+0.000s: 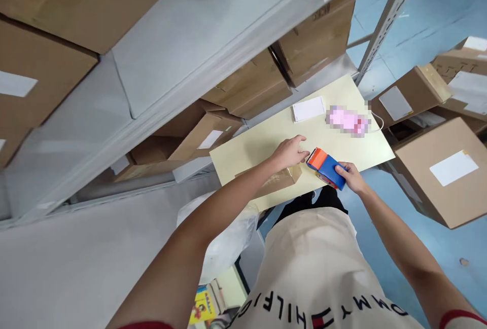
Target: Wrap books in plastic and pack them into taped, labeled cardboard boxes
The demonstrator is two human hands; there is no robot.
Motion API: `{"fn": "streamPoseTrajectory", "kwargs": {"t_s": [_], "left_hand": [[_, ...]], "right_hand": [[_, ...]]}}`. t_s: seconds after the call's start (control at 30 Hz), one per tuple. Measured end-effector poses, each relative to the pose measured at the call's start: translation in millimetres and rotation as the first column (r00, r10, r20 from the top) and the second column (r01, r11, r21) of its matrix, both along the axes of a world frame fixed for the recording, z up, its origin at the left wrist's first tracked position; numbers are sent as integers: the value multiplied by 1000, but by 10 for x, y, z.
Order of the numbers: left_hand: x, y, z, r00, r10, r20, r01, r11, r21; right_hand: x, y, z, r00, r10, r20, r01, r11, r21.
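My right hand [352,176] grips a blue and orange tape dispenser [325,167] at the near edge of a pale yellow table [266,141]. My left hand [291,151] rests, fingers bent, on a small brown cardboard box [279,179] just left of the dispenser. Its fingertips nearly touch the dispenser's orange end. A white pad of labels [308,109] and a blurred pink object [348,120] lie at the table's far side.
Grey metal shelving [182,55] with several cardboard boxes [251,88] runs along the left and behind the table. More cardboard boxes [445,172] stand on the blue floor at the right. A white plastic bag [224,243] sits below the table's near left.
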State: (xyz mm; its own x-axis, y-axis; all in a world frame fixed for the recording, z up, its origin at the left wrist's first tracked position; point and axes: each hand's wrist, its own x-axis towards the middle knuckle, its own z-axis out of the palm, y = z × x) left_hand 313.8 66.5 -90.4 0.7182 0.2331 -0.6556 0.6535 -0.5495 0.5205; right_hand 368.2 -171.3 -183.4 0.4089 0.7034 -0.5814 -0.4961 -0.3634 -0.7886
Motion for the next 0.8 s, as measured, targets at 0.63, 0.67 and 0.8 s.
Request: {"fn": "streamPoseTrajectory", "kwargs": {"t_s": [0.63,0.67,0.8], "left_hand": [[-942,606,-559,955,-297,-16,289,912,291],[-885,739,-582,952,-305,-3,298,926,233],[-711,1139,-670,955,-294,30,294,956,26]], "right_hand": [[-287,73,-236,966,-146,-214,153,988,18],[-266,110,-231,966,-147,-211,154,988,15],[-224,309,-218,973,-157,-171,155,988,-26]]}}
